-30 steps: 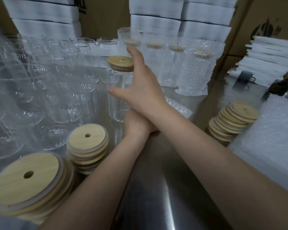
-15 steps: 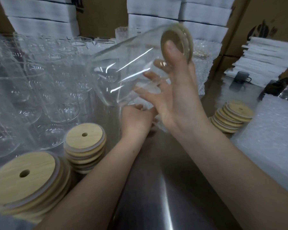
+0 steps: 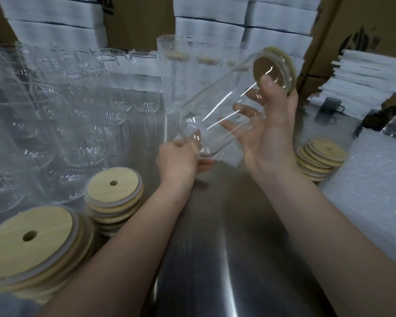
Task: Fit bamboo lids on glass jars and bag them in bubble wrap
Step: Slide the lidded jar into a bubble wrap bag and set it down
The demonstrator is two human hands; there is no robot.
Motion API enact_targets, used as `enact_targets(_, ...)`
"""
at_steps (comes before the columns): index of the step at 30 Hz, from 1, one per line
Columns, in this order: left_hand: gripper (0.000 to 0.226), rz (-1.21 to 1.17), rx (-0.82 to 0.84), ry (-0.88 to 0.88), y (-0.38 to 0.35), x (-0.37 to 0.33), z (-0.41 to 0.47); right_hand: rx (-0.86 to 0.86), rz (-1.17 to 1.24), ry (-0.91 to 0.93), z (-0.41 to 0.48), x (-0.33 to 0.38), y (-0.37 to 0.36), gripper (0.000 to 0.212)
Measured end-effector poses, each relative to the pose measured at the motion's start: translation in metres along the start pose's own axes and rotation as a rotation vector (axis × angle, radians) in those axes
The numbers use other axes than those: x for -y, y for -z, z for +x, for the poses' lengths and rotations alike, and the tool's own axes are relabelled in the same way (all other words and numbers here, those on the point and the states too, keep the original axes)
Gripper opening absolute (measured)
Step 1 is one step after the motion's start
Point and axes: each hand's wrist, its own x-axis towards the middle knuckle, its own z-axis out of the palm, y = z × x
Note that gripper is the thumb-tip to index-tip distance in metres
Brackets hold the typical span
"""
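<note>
Head view: right hand (image 3: 270, 136) grips the tilted glass jar (image 3: 212, 99) below its bamboo lid (image 3: 269, 66); left hand (image 3: 177, 160) pinches bubble wrap (image 3: 229, 158) at its base.

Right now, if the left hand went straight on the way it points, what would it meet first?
The base of the glass jar held tilted by the right hand, seemingly at the thumb of the left hand; depth unclear.
</note>
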Motion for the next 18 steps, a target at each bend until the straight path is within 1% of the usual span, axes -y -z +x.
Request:
enact_targets(2, 0.024, -0.020, -0.014, 0.044, 0.002, 0.000, 0.002, -0.028, -0.002, 0.018, 0.003, -0.001, 0.004, 0.046)
enact_targets(5, 0.014, -0.045, 0.006, 0.071, 0.004, 0.000, 0.001, -0.069, -0.035, 0.049, 0.005, 0.000, 0.008, 0.059)
enact_targets(6, 0.017, -0.060, 0.000, 0.071, 0.004, -0.001, 0.000, -0.075, -0.049, 0.064, 0.006, 0.000, 0.009, 0.063)
enact_targets(9, 0.041, -0.091, -0.012, 0.050, 0.003, -0.005, -0.005, -0.076, -0.126, 0.132, 0.007, 0.000, 0.011, 0.067)
enact_targets(10, 0.044, -0.092, -0.005, 0.044, 0.002, -0.006, -0.007, -0.070, -0.157, 0.161, 0.006, 0.000, 0.011, 0.069)
enact_targets(13, 0.044, -0.090, 0.020, 0.034, 0.002, -0.007, -0.012, -0.026, -0.283, 0.278, 0.004, -0.001, 0.012, 0.074)
enact_targets(18, 0.038, -0.057, 0.026, 0.025, 0.003, -0.011, -0.015, 0.117, -0.550, 0.556, 0.004, -0.004, 0.016, 0.064)
